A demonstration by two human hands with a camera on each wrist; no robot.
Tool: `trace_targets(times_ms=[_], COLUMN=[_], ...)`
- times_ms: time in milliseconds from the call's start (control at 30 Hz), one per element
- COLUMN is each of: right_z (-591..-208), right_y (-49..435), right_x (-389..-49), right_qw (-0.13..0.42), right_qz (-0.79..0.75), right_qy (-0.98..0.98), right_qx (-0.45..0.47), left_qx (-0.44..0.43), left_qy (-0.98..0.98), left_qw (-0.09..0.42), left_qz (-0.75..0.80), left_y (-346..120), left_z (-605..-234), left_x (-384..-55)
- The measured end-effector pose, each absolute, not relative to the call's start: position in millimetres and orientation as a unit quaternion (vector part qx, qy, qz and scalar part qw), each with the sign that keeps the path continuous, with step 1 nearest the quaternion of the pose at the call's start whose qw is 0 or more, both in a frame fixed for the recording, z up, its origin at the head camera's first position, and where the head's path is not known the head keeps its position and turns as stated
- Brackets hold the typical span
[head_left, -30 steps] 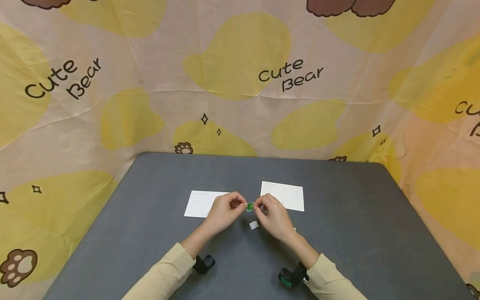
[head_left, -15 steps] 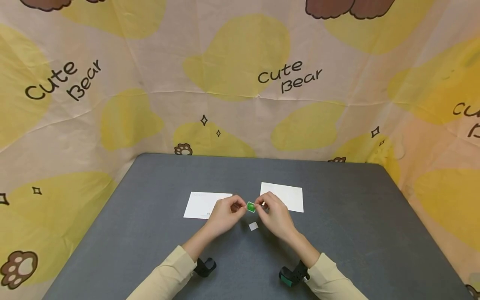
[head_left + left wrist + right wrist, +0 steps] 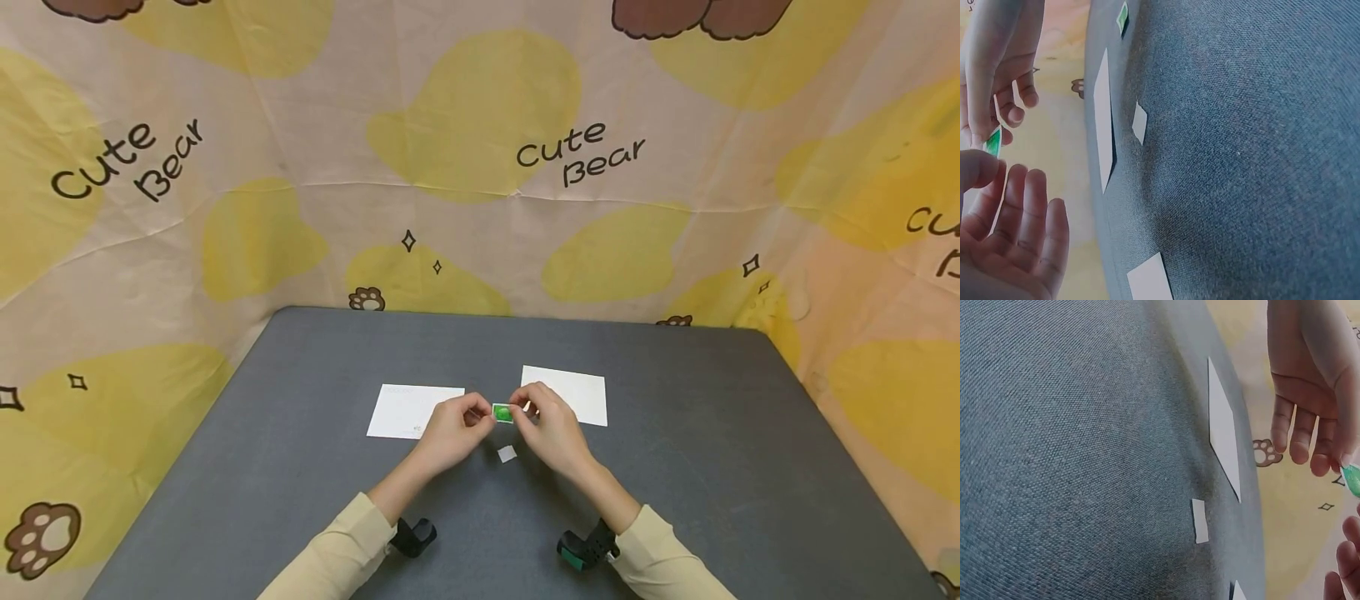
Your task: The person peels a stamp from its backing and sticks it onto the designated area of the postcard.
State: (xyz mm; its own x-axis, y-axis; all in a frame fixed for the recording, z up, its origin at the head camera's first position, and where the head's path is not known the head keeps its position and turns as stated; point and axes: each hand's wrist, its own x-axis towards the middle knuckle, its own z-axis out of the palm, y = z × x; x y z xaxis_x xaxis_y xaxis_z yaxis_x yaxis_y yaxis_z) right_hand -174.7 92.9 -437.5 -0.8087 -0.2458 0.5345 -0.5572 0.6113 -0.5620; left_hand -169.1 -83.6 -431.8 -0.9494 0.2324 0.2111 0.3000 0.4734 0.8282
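A small green stamp (image 3: 503,413) with a white border is stretched between the two hands, a little above the table. My left hand (image 3: 452,429) pinches its left edge between thumb and forefinger; the other fingers stay loosely bent. On the opposite side my right hand (image 3: 551,433) pinches the stamp's right edge. In the left wrist view the stamp (image 3: 993,142) shows between both hands' fingertips. The right wrist view shows the left hand (image 3: 1316,387) at the stamp's corner (image 3: 1352,480), with the right hand (image 3: 1347,556) partly cut off.
On the grey table (image 3: 675,467) lie a white envelope-like sheet (image 3: 401,410) at left and another (image 3: 587,397) at right. A small white paper piece (image 3: 507,453) lies below the hands. Another green stamp (image 3: 1122,19) lies on the table, seen in the left wrist view.
The green stamp has turned from tilted to nearly level between the fingers, its picture side now more squarely visible. The hands have barely moved.
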Motion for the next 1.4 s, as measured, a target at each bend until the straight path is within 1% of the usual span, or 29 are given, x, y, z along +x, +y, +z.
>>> trace_targets(times_ms=[167,400,767,1000,1400], right_z=[-440.1,-441.9,-441.6,-441.1,-440.6], right_y=[93.0,93.3,93.8,93.7,92.4], right_x=[-172.7,-169.5,-171.1,-171.0,-167.1], right_qw=[0.207,0.188,0.212,0.208,0.205], right_qz=[0.379,0.384,0.383,0.393,0.386], right_qy=[-0.871,-0.871,-0.868,-0.866,-0.866], right_qx=[0.232,0.242,0.236,0.227,0.243], left_qx=[-0.134,-0.123,-0.143,-0.157,-0.153], left_qy=[-0.857,-0.852,-0.852,-0.856,-0.861], left_qw=[0.053,0.066,0.041,0.035,0.067], left_qz=[-0.495,-0.505,-0.502,-0.492,-0.481], left_y=[-82.8,-81.5,-79.6,-79.0,-86.8], left_z=[-430.6,-430.0,-431.0,-431.6,-429.3], left_x=[-169.5,-169.9,-166.3,-164.6,-163.9])
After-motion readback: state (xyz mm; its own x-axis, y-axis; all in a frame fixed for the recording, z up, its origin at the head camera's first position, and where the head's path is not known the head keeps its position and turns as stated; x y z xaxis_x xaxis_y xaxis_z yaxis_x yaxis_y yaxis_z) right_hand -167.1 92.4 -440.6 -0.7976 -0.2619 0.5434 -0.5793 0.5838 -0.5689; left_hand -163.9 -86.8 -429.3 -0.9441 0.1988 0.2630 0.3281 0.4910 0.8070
